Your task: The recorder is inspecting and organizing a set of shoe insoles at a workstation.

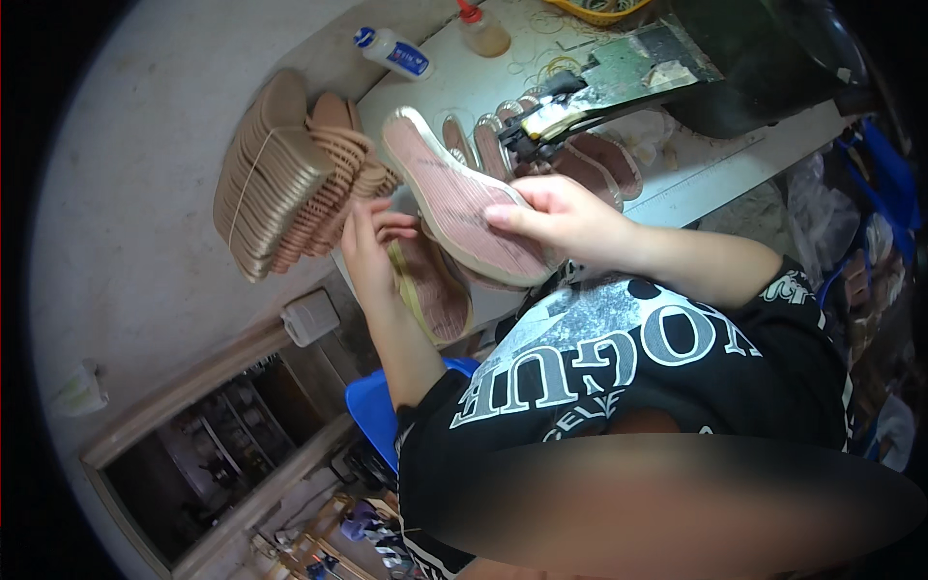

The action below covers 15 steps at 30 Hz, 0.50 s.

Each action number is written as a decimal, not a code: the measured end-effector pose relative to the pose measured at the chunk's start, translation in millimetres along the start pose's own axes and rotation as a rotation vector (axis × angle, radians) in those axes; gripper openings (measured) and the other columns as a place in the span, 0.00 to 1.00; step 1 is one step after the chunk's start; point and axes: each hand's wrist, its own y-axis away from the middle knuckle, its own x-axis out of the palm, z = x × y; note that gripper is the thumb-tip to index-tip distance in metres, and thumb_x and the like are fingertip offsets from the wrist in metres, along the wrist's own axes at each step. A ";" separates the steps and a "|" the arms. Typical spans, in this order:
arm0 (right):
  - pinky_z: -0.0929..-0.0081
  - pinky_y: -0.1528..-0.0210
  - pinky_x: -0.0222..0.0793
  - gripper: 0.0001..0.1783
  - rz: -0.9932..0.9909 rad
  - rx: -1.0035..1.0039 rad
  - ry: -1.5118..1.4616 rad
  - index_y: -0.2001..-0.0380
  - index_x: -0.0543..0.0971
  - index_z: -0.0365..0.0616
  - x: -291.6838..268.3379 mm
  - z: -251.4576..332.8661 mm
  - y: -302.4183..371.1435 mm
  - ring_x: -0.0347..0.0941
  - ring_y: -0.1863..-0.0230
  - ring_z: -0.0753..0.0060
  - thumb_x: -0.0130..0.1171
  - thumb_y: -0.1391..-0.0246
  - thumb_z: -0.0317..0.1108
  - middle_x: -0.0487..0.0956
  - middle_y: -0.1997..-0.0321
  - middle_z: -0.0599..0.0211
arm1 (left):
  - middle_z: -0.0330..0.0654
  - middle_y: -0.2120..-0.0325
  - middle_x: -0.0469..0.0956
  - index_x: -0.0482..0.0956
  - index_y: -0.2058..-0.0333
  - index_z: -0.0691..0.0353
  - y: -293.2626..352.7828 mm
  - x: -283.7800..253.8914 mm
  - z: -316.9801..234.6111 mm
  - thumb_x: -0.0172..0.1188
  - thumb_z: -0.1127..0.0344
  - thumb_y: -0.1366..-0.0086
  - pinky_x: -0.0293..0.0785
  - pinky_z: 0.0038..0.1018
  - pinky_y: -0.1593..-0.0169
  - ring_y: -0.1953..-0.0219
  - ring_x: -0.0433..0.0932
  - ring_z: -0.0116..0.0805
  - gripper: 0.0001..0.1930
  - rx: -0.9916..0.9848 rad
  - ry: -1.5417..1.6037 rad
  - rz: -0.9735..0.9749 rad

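Note:
My right hand (572, 220) grips a shoe sole (464, 198), thumb on its ribbed pinkish face and fingers around the edge. Its rim is pale, and it is held tilted above the table. My left hand (372, 253) has its fingers apart, holding nothing that I can see. Beneath that hand lies another sole with a yellowish edge (432, 290), at the table's near left end. Just beyond my left fingers, a thick bundle of beige soles (266, 198) tied with a band leans by the wall, with pinkish soles (333, 184) beside it.
A green sewing machine (633, 72) stands on the white table (715, 174), with more soles (604, 159) lying around it. Farther back are a white bottle with a blue cap (394, 53), a red-tipped squeeze bottle (483, 34) and a yellow basket (601, 8). A blue chair (372, 401) is near my left arm.

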 end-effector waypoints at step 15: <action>0.60 0.59 0.71 0.24 0.130 0.082 1.467 0.62 0.77 0.35 -64.0 8.3 24.5 0.77 0.63 0.49 0.58 0.48 0.49 0.79 0.69 0.48 | 0.45 0.51 0.66 0.77 0.59 0.59 94.2 5.4 100.1 0.70 0.56 0.56 0.50 0.50 0.42 0.45 0.58 0.50 0.24 0.213 -1.172 -0.408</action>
